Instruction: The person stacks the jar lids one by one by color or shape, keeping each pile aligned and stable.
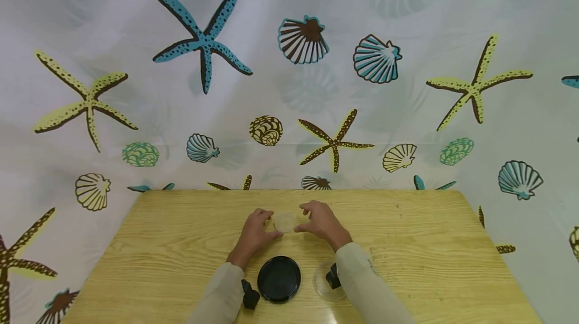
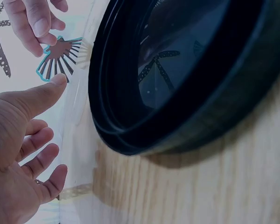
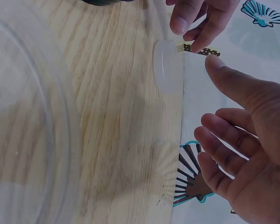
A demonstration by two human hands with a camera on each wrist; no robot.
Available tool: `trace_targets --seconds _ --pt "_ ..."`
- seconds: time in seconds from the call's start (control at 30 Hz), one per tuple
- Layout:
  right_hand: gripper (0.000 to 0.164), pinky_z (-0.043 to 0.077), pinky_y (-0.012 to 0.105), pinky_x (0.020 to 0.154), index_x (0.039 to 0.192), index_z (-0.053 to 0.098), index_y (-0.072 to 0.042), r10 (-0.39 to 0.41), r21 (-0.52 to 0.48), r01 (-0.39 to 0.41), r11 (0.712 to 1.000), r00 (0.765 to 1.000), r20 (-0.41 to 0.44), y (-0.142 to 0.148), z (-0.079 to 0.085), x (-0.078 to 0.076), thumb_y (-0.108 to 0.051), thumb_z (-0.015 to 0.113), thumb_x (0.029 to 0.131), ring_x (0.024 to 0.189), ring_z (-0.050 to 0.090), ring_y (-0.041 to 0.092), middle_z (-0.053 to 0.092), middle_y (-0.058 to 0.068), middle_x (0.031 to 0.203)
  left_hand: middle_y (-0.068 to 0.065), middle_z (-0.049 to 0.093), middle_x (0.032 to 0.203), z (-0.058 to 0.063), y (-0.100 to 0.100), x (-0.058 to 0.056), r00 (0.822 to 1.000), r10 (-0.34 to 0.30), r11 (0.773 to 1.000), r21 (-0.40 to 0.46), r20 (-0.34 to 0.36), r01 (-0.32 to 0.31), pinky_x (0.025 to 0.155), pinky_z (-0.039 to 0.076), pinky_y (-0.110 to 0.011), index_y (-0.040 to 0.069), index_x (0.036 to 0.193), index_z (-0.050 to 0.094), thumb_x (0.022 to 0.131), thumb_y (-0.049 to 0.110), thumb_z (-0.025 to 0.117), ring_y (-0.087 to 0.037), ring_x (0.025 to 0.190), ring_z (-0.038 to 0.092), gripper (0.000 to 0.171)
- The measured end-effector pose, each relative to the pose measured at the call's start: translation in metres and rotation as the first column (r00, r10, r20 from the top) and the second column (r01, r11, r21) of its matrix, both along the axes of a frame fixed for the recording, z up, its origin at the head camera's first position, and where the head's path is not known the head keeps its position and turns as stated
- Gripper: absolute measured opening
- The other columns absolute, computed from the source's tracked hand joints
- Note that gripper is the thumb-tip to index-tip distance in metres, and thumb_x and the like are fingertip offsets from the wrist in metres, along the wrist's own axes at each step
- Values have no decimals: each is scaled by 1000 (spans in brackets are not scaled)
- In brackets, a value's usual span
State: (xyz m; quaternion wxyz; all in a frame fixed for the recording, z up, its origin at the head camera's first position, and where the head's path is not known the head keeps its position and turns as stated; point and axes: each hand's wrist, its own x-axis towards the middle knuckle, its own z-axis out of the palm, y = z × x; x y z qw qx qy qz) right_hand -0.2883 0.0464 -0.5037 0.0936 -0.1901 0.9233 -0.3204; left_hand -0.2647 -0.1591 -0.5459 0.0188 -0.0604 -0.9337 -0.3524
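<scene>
A small translucent round lid [image 1: 285,222] lies flat on the wooden table between my two hands; in the right wrist view the same translucent lid [image 3: 165,67] shows edge-on. My left hand [image 1: 256,232] curves loosely around its left side, thumb tip right by the rim. On the other side my right hand [image 1: 321,221] stands a little apart from the lid, thumb and fingers spread with nothing between them. Closer to me, a black round shallow dish or lid [image 1: 279,280] sits between my forearms. A clear round lid [image 1: 320,284] lies partly hidden under my right sleeve.
The wooden table [image 1: 181,243] runs back to a white curtain [image 1: 271,88] printed with starfish and shells. Black wrist cameras hang under both sleeves, the left camera [image 1: 250,296] close beside the black dish.
</scene>
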Motion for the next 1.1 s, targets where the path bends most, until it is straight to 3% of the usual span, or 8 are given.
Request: trace_targets --seconds 0.7,1.1 --pt "59 51 41 83 130 58 -4 6 -10 -5 1000 997 81 0 -21 -15 -27 77 79 90 62 22 64 14 111 -12 56 108 -13 1 -3 999 16 999 39 38 -17 77 47 -40 -1 125 58 77 22 79 -22 90 52 57" --pt "52 50 37 79 124 62 -2 24 -11 -23 1000 999 36 -7 -28 -15 -24 78 79 88 60 19 66 10 100 -12 58 101 -12 5 -5 1000 10 1000 22 5 -11 75 46 -38 -3 121 60 76 21 81 -20 84 51 55"
